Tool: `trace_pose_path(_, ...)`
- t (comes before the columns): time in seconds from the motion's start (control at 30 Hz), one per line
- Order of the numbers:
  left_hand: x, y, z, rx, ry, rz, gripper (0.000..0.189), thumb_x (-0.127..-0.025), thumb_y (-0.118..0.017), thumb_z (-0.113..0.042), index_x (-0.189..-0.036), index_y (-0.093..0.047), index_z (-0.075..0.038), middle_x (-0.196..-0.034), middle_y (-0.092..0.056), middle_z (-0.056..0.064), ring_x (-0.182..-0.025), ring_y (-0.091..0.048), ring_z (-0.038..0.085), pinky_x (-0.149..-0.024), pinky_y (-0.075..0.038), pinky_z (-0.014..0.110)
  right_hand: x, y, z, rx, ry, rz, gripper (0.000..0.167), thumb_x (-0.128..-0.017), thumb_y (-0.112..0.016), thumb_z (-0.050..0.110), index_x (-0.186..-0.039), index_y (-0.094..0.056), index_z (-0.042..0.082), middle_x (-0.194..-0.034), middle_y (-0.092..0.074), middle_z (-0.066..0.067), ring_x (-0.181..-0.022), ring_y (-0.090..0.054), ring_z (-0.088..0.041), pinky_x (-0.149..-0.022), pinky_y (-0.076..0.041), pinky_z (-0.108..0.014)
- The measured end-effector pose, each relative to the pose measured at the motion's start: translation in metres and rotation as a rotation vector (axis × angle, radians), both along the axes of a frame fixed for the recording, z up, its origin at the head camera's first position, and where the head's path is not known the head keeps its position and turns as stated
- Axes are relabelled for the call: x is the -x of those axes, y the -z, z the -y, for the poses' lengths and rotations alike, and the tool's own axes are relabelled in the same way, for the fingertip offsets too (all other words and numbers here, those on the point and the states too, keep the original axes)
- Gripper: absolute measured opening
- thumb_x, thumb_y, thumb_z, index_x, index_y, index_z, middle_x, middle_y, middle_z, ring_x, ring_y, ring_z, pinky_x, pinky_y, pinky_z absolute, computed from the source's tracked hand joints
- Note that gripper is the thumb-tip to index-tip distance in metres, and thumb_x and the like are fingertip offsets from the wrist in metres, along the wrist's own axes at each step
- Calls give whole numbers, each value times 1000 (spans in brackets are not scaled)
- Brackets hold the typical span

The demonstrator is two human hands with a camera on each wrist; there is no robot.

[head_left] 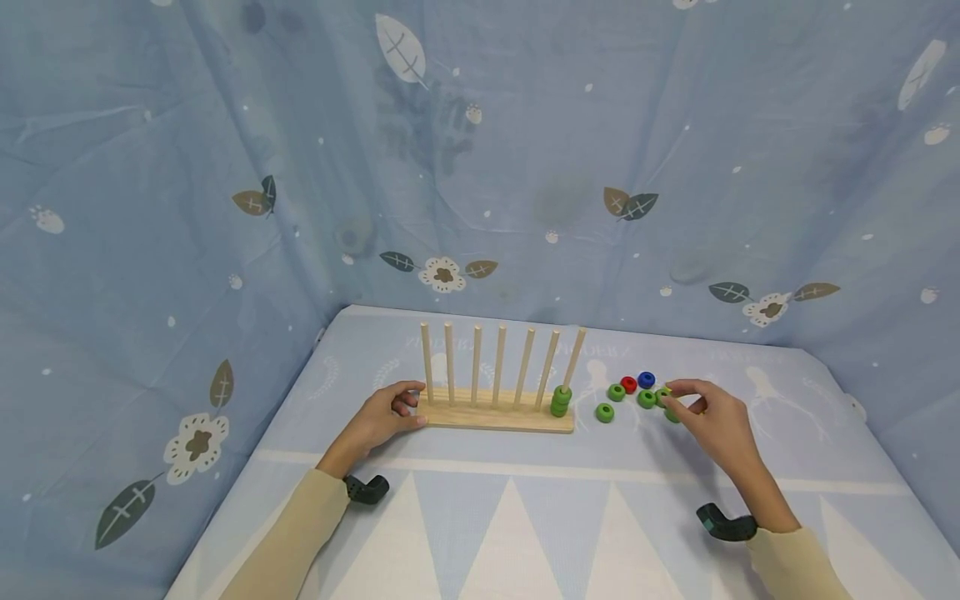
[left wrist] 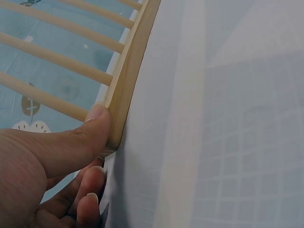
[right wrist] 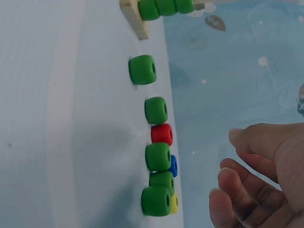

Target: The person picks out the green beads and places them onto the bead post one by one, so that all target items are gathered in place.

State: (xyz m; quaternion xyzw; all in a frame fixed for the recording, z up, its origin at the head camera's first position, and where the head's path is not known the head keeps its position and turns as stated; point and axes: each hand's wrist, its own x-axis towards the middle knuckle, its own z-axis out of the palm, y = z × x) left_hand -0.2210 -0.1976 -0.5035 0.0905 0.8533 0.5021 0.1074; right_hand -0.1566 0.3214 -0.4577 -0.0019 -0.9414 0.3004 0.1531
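A wooden peg rack (head_left: 495, 422) with a row of upright dowels stands on the table. Its left end is held by my left hand (head_left: 382, 417); in the left wrist view the thumb (left wrist: 97, 123) presses on the base beside the end dowel, with curled fingers around the end. Three green beads (right wrist: 166, 6) are stacked on the rightmost dowel. To the right of the rack, my right hand (head_left: 712, 417) hovers over loose green beads (head_left: 647, 399), thumb and fingers apart with nothing between them. A red bead (head_left: 628, 384), a blue bead (head_left: 647, 380) and a yellow bead (right wrist: 174, 203) lie among them.
One green bead (head_left: 605, 412) lies apart from the cluster, closer to the rack. A patterned cloth (head_left: 510, 167) hangs behind the table and along its sides. The printed table cover (head_left: 510, 533) stretches in front of the rack.
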Motion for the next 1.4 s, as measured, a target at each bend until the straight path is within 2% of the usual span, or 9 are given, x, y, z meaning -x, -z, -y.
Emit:
trace_pose_path(0.2,1,1,0,6,-4,4,60,-89,-82,-8,-144,-58,-8,-114,-60,10,-92,-52,23,-80,-43,36,1,7,-5,-4,14,15,31,-93,-79,18,-118,-72,1,-107,-73,-18,-68,-57,-17,-52,-43,-27)
trace_pose_path(0.57,1,3,1,-2,-1,-1,60,-89,-82,-8,-144,-57,-8,-114,-60,11,-92,-53,22,-79,-44,34,4,24,-16,-12,32,79,32,-95,-76,20,-120,-71,1,-111,-71,-19,-75,-59,-21,-56,-46,-27)
trace_pose_path(0.8,2,3,1,4,-2,-11,60,-89,-82,-9,-144,-57,-7,-115,-60,12,-92,-53,22,-78,-44,34,4,29,-19,-3,35,123,35,-94,-77,19,-122,-69,-1,-114,-69,-21,-81,-63,-25,-58,-47,-29)
trace_pose_path(1.03,2,2,0,11,-8,-9,61,-88,-83,-9,-144,-58,-9,-114,-61,10,-92,-53,22,-80,-44,35,3,32,-21,-13,46,117,35,-93,-79,17,-119,-71,-4,-114,-66,-25,-89,-66,-32,-65,-49,-35)
trace_pose_path(1.23,2,2,0,10,-7,-17,62,-89,-83,-10,-145,-57,-8,-114,-61,9,-92,-53,22,-80,-45,35,6,37,-23,-45,34,77,33,-91,-78,14,-117,-72,-6,-105,-65,-22,-83,-62,-29,-63,-47,-35)
trace_pose_path(1.4,2,2,-1,10,-19,-6,62,-88,-83,-8,-144,-58,-10,-114,-61,9,-92,-53,22,-81,-44,37,8,40,-23,-53,39,111,35,-92,-78,15,-119,-70,-6,-107,-64,-24,-83,-60,-29,-62,-46,-35)
